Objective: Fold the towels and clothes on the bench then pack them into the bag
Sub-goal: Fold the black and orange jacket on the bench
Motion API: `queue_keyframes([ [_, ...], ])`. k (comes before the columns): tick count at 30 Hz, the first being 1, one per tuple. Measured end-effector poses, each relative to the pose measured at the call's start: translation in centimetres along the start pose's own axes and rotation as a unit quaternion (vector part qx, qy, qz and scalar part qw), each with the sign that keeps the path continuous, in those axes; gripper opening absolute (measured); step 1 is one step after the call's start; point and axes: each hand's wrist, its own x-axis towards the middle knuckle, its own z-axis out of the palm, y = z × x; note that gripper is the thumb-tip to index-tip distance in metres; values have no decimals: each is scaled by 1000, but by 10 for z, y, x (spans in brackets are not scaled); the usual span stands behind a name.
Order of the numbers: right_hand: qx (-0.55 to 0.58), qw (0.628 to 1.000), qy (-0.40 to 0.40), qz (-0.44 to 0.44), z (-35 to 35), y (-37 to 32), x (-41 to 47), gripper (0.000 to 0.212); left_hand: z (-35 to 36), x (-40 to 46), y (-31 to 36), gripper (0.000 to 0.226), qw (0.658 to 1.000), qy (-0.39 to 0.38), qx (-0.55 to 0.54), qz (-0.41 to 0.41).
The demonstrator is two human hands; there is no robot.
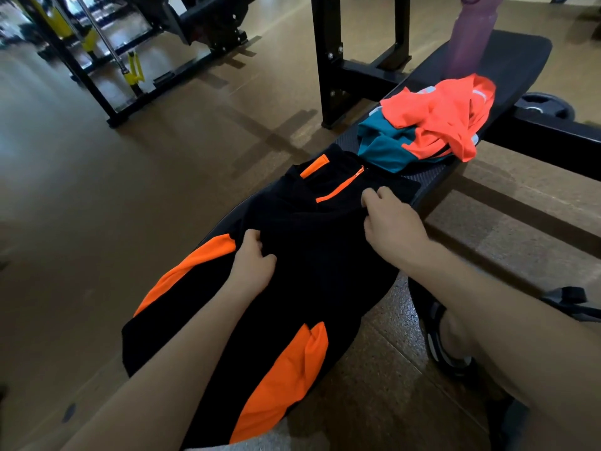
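- Gym flooring and black machine frames surround a long black padded bench (pixel 507 60) that runs away from us in the head view.
- We have a black garment with orange panels (pixel 312 271) spread along the near half of the bench, its lower part hanging toward our lap.
- Our left hand (pixel 252 265) has its fingers curled, gathering the cloth near the left orange panel; our right hand (pixel 390 222) pinches the fabric just below the orange zip.
- An unfolded orange and teal garment (pixel 432 122) lies crumpled farther along the bench, apart from the black one.
- No bag shows clearly.
- To fold well, we judge both hands should lift together, keep the cloth taut, and align the edges before pressing the crease flat.
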Motion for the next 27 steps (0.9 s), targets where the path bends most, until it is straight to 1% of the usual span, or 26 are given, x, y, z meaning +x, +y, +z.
queue_keyframes([
  [1, -18, 999, -26, 7, 4, -1, 1, 32, -1, 2, -4, 51, 998, 6, 53, 19],
  [3, -60, 996, -68, 9, 12, -4, 1, 46, -6, 0, -7, 53, 991, 32, 111, 66],
  [5, -76, 996, -49, -16, 15, -12, -2, 47, -16, -8, -9, 52, 986, 54, 122, 99],
  [7, -68, 995, 1, -71, 12, -29, -9, 40, -33, -20, -19, 50, 983, 67, 126, 112],
  [8, -47, 993, 14, -103, 10, -39, -16, 36, -42, -28, -27, 49, 982, 74, 133, 116],
  [10, 18, 984, 0, -178, 10, -61, -35, 26, -61, -46, -53, 46, 978, 95, 144, 113],
  [12, 64, 962, -53, -260, 15, -82, -57, 18, -80, -64, -87, 43, 974, 139, 150, 101],
  [14, 79, 934, -107, -333, 24, -103, -82, 17, -100, -80, -124, 42, 968, 199, 138, 60],
  [15, 81, 922, -129, -356, 30, -115, -95, 18, -109, -86, -143, 44, 967, 221, 128, 16],
  [17, 78, 904, -167, -385, 44, -137, -122, 23, -124, -97, -175, 54, 966, 233, 78, -81],
  [19, 33, 895, -188, -404, 64, -161, -146, 32, -131, -106, -199, 68, 957, 211, -30, -195],
  [21, -33, 892, -169, -418, 85, -182, -164, 43, -134, -116, -213, 70, 926, 169, -148, -302],
  [22, -49, 894, -154, -417, 94, -194, -170, 45, -134, -122, -216, 63, 910, 136, -201, -336],
  [23, -46, 900, -141, -410, 102, -205, -174, 45, -134, -128, -216, 55, 895, 98, -251, -355],
  [25, -10, 912, -123, -391, 113, -225, -170, 44, -131, -132, -216, 50, 877, 49, -334, -343],
  [27, 2, 922, -125, -367, 116, -238, -152, 49, -128, -127, -217, 51, 878, 26, -361, -313],
])
